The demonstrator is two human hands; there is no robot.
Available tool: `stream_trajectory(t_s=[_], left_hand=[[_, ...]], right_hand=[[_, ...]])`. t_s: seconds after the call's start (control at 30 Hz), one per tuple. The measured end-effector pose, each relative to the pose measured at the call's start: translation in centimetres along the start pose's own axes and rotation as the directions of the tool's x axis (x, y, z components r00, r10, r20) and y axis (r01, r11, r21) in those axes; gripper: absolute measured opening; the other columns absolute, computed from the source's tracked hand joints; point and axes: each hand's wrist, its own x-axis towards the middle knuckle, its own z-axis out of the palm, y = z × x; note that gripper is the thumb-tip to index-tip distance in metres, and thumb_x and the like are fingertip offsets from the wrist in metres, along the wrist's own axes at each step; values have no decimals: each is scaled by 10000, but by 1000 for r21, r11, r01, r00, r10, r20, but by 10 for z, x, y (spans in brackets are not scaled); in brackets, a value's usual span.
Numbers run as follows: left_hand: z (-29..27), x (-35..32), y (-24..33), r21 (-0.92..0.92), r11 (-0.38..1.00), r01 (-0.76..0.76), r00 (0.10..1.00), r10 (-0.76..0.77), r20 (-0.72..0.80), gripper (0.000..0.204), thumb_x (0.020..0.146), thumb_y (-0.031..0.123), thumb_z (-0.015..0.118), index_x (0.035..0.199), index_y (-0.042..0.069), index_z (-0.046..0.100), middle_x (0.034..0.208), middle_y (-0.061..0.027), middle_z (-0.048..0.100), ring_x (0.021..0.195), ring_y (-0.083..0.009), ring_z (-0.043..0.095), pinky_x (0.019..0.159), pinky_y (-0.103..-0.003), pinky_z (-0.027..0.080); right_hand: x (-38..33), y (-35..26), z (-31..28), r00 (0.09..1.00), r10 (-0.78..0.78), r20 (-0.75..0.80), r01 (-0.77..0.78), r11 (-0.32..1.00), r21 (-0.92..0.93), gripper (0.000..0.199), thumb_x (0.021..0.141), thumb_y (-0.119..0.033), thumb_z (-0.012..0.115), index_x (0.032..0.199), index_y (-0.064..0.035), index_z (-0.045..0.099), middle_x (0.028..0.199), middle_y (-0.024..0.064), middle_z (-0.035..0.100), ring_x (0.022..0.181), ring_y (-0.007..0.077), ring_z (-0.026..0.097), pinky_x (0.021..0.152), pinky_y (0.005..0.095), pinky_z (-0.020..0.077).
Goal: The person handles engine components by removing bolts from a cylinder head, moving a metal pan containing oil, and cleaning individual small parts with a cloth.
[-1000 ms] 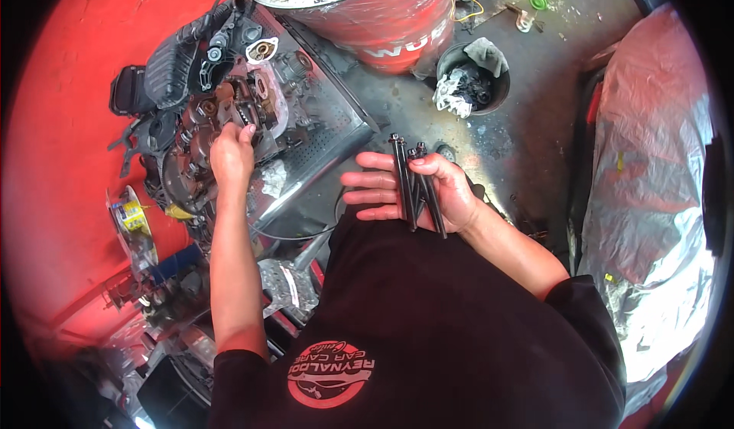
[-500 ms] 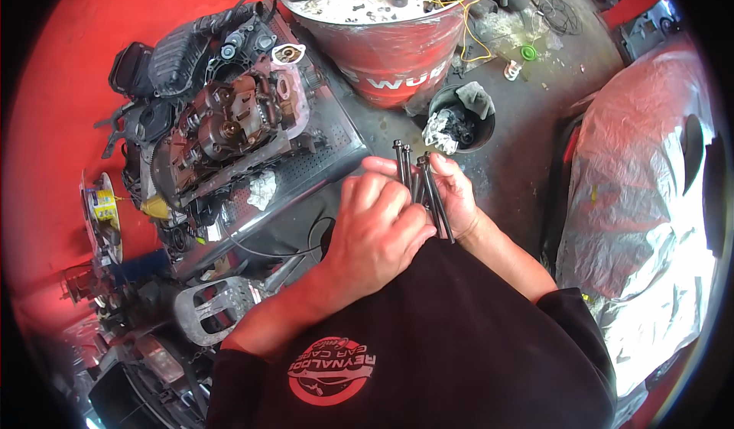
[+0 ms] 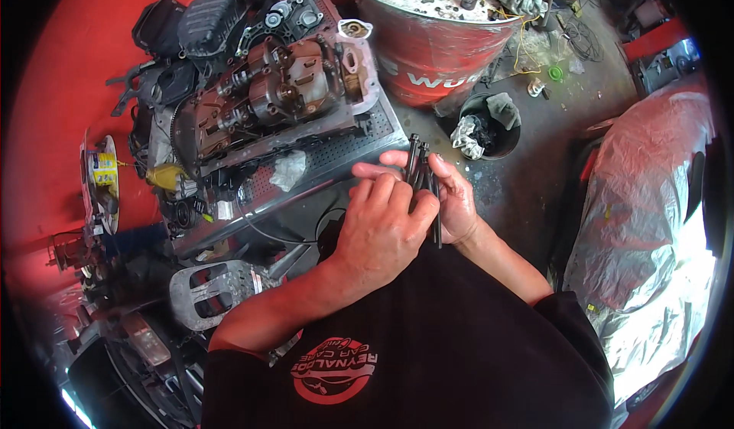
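Now the right hand is closed around a bundle of long dark bolts, and the left hand, moved off the engine up-left, pinches one bolt, so sorting appears under way.

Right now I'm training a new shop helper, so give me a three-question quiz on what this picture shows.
1. True or false: the right hand holds a bundle of long dark bolts.
2. What is the left hand doing? A) resting on the engine B) reaching into the bolts C) hanging at the side
3. Fill in: the dirty engine sits on a perforated metal ____, beside the red drum.

Key: 1 true; 2 B; 3 plate
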Motion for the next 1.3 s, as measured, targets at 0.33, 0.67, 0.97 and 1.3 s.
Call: stream_trajectory(t_s=[0.33, 0.67, 0.97, 1.3], left_hand=[[-23, -33, -36, 63, 988, -143, 989, 144, -23, 199, 751, 96, 637, 942, 45, 658, 850, -80, 524, 833, -249, 545, 696, -388, 468], [-15, -56, -60, -424, 903, -73, 963, -46, -264, 257, 662, 12, 743, 881, 49, 612, 870, -78, 576, 850, -282, 587, 686, -360, 517], [-33, -86, -162, -662, 586, 467, 268, -807, -526, 162, 869, -4, 692, 1029, -7, 673, 902, -48, 667, 740, -90, 594, 677, -246, 496], [-14, -134, -309, -422, 634, 649, 340, -737, -584, 220, 788, 24, 746, 999, 16, 681, 768, -96, 640, 670, -178, 624, 618, -316, 502]], right_hand=[[29, 40, 20, 996, 33, -82, -24, 994, 102, 681, 1006, -548, 287, 1440, -41, 421, 1440, 310, 435, 1295, 508, 438, 1100, 584, 331], [40, 50, 12, 989, 109, -97, -117, 990, -76, 717, 1010, -575, 236, 1402, -11, 445, 1411, 335, 451, 1276, 445, 489, 1093, 526, 373], [53, 20, 5, 921, 390, -5, -389, 918, -80, 681, 973, -619, 389, 1411, -104, 469, 1446, 248, 459, 1304, 463, 472, 996, 687, 417], [99, 34, 8, 958, 276, -83, -282, 956, -83, 669, 975, -605, 407, 1401, -95, 478, 1440, 269, 456, 1288, 484, 482, 982, 726, 400]])
